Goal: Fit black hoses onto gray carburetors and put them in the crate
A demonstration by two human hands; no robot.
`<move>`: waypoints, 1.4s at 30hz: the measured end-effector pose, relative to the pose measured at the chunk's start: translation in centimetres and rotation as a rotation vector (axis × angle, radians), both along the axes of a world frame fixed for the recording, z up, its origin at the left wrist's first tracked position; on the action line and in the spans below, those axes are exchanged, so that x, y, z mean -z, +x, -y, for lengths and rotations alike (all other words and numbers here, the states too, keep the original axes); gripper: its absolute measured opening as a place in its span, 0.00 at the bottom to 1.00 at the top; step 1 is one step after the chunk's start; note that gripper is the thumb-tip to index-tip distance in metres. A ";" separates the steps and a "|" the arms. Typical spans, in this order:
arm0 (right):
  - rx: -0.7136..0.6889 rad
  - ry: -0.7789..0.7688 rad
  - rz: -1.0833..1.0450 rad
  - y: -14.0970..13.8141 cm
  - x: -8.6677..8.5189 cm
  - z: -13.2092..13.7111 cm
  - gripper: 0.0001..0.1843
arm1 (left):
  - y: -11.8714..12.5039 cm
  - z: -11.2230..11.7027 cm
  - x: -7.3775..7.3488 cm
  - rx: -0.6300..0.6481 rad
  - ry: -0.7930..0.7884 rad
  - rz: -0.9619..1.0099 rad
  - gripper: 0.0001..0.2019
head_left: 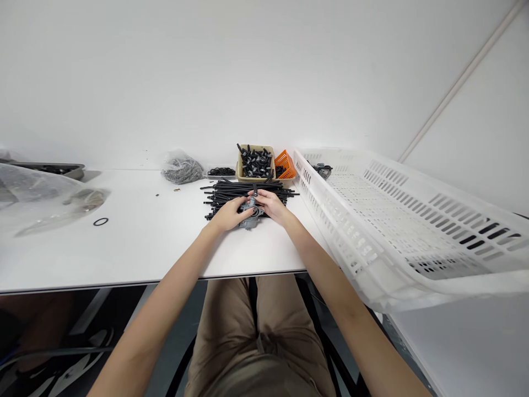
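Carburetor (249, 219) lengthwise forward, between left hand (229, 214), right hand (268, 204).

Ahead of me: a tan tray (255, 148) of black fittings (256, 164), an orange basket (286, 164) just beside it
My left: a plastic bag (182, 171) of grey bits, a black ring (100, 221) on the desk (136, 253)
My right: a white slotted crate (343, 231)

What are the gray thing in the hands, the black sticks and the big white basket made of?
The gray part looks like dull cast metal, though it could be plastic. The black tubes look like matte rubber or soft plastic. The white basket looks like molded plastic, with slots formed in its walls.
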State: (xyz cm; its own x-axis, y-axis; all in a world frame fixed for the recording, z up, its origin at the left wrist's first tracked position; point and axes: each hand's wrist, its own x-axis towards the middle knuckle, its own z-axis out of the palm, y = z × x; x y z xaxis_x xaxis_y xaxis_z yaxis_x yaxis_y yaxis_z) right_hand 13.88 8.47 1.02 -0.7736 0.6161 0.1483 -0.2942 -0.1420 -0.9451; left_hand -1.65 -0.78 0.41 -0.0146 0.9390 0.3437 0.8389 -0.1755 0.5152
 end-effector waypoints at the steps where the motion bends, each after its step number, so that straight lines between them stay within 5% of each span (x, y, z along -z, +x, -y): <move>1: -0.002 -0.001 0.001 0.0 0.0 0.0 0.09 | 0.0 0.0 0.0 0.000 0.001 0.005 0.28; 42: 0.006 0.002 -0.008 -0.1 0.3 -0.3 0.09 | 0.0 -0.1 0.0 0.016 0.011 0.000 0.27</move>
State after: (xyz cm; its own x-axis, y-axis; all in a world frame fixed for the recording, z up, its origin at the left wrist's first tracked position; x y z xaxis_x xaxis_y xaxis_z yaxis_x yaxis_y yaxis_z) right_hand 13.79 8.73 0.74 -0.7687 0.6204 0.1557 -0.3029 -0.1388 -0.9429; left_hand -1.68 -0.64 0.36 0.0005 0.9352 0.3542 0.8362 -0.1946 0.5127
